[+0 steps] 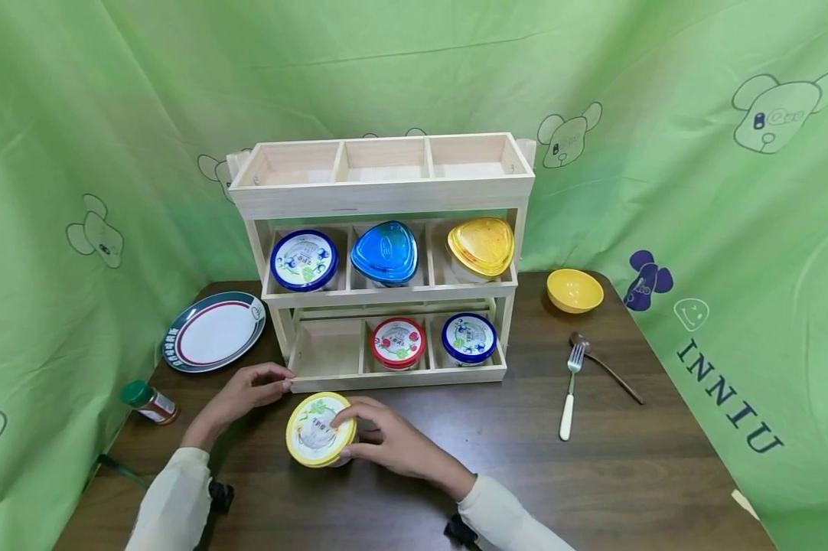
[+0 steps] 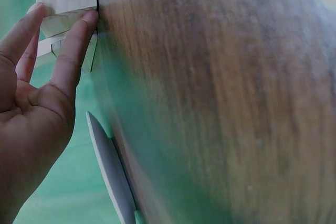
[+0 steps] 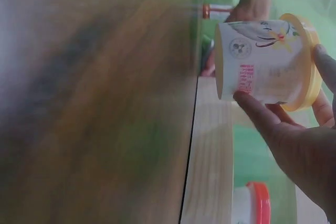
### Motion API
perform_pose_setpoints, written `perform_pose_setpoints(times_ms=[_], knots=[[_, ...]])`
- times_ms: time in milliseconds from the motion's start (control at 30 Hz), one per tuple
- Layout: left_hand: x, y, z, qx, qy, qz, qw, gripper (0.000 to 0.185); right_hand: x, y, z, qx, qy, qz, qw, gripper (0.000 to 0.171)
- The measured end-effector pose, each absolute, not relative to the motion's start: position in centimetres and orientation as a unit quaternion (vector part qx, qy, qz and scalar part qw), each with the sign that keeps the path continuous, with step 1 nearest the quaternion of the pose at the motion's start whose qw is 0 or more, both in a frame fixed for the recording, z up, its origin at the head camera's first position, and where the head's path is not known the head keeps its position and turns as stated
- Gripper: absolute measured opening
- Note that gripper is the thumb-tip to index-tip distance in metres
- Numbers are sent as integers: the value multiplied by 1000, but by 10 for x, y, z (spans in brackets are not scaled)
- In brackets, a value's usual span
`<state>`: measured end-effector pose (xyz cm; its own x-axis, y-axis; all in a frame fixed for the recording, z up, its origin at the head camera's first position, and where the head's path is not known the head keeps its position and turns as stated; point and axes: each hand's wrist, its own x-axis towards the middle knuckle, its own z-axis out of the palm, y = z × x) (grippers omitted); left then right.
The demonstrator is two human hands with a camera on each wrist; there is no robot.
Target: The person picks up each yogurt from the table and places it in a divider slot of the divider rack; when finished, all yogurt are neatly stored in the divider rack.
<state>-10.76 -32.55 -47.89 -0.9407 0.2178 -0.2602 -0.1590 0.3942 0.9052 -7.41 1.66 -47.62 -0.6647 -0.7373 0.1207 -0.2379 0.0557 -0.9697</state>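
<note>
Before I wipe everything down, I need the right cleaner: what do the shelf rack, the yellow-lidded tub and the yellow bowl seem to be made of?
Shelf rack: pale unfinished wood, grain visible.
Yellow-lidded tub, held by the right hand: printed wall, paper or plastic; lid likely plastic.
Yellow bowl: smooth, slightly glossy, probably plastic or melamine.

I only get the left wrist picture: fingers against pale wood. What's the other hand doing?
Observer: The right hand grips a yellow-lidded tub on the table.
Visitor: And that wood?
Observer: It's the bottom corner of a wooden rack; the left hand touches it.
Visitor: Is the rack full?
Observer: No. The bottom left compartment is bare, beside a red-lidded tub.
</note>
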Motion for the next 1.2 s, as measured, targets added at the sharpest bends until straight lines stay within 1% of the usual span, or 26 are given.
perform_pose_setpoints(times_ms=[367,700,833,1033,1200], knots=[[-108,-325,-478,14,818,548,176,33,-78,45,-476,-323,691,-620,182,32],[-108,-325,-476,9,821,542,179,34,-88,40,-470,-311,698,-621,173,34],[-107,-325,-476,8,816,548,182,34,-93,33,-468,-301,688,-642,155,35],[-107,-326,-476,11,807,561,184,35,-102,21,-463,-291,666,-678,110,35],[-108,-326,-477,12,807,561,185,34,-111,10,-459,-276,662,-692,81,38]])
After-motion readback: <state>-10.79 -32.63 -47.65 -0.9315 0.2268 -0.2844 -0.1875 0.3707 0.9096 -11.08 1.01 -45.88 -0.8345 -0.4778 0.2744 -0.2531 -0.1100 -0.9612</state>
